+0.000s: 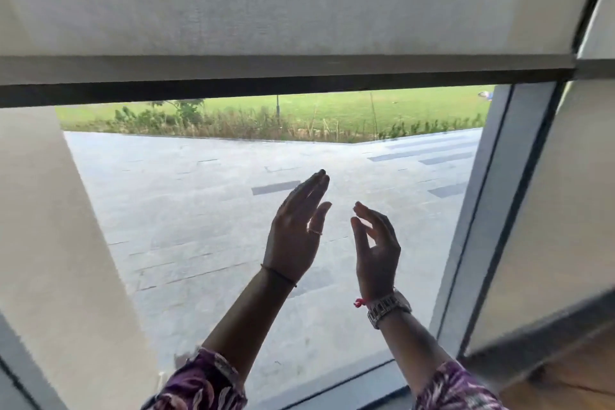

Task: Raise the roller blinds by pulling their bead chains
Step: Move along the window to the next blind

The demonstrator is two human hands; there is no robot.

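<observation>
Both hands are raised before the glass, empty: the left hand (294, 240) with fingers straight and spread, the right hand (376, 251) loosely curled, with a watch (387, 306) on its wrist, no brand legible. Beyond, the roller blind (283, 0) covers the window's upper part. No bead chain can be made out.

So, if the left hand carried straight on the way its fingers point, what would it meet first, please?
Probably the blind's bottom bar: the left hand points up and slightly right with nothing in between, though it may touch the window glass first; depth is unclear.
</observation>
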